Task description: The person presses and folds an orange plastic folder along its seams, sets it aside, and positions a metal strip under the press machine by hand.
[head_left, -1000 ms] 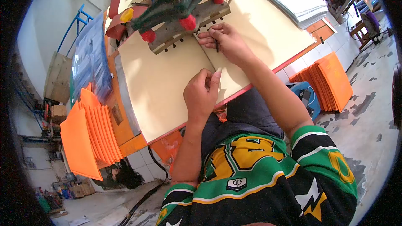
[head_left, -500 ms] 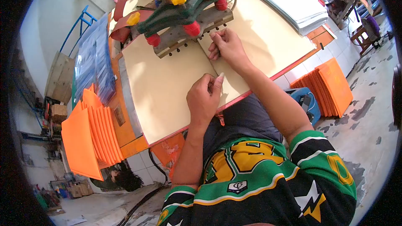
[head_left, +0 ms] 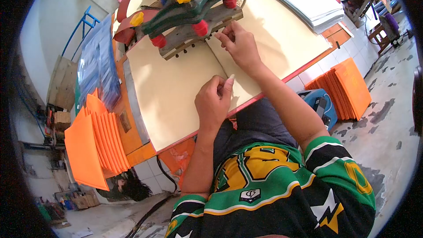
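Observation:
My left hand [head_left: 213,103] is closed above the cream board [head_left: 172,101], thumb pressed to the curled index finger. Whatever it may pinch is too small to make out. My right hand [head_left: 242,48] is also closed, thumb and fingertips together just in front of the machine's metal bar [head_left: 202,33]; anything between them is hidden. From under the bar, a thin dark line [head_left: 217,61] crosses the board toward my left hand; I cannot tell whether it is a seam or a thread. Above stands a dark green press head [head_left: 189,11] with red and yellow knobs.
Orange folded covers [head_left: 94,143] are stacked at the left, and another orange stack [head_left: 346,90] stands at the right beside a blue case [head_left: 319,108]. Clear plastic sheets [head_left: 99,61] hang over the left edge. White sheets [head_left: 304,0] lie at the back right.
My right hand has risen slightly toward the metal bar, and its lower fingers have curled in. My left hand has barely moved. A person's sleeve at the back has left view.

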{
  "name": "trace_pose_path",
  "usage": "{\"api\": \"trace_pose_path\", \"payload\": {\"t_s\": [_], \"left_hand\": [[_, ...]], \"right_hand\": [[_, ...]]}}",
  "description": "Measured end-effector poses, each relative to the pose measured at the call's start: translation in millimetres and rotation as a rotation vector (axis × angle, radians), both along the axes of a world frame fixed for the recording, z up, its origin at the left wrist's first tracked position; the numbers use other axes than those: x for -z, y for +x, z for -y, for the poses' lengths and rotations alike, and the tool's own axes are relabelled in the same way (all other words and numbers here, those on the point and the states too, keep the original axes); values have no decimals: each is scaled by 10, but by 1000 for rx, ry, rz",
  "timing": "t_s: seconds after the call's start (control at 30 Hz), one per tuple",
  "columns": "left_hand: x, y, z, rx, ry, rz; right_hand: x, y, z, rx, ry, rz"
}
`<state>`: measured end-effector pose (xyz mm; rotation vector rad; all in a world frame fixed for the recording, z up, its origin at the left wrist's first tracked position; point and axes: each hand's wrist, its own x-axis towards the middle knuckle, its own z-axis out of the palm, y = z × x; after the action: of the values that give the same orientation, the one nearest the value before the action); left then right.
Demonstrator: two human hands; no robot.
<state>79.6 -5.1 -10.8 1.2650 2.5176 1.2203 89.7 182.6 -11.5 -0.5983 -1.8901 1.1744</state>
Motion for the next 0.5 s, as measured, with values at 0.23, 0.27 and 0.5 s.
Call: {"api": "trace_pose_path", "payload": {"t_s": [0.23,0.27,0.5], "left_hand": [[-24,9,-3,5,-3,-8],[-20,6,-3,6,-4,-15],[-13,-1,0,10,3,-16]], "right_hand": [[9,49,-10,-31,-1,-3],[26,47,-20,-30,-3,-3],[132,13,-80,-24,96,92]]}}
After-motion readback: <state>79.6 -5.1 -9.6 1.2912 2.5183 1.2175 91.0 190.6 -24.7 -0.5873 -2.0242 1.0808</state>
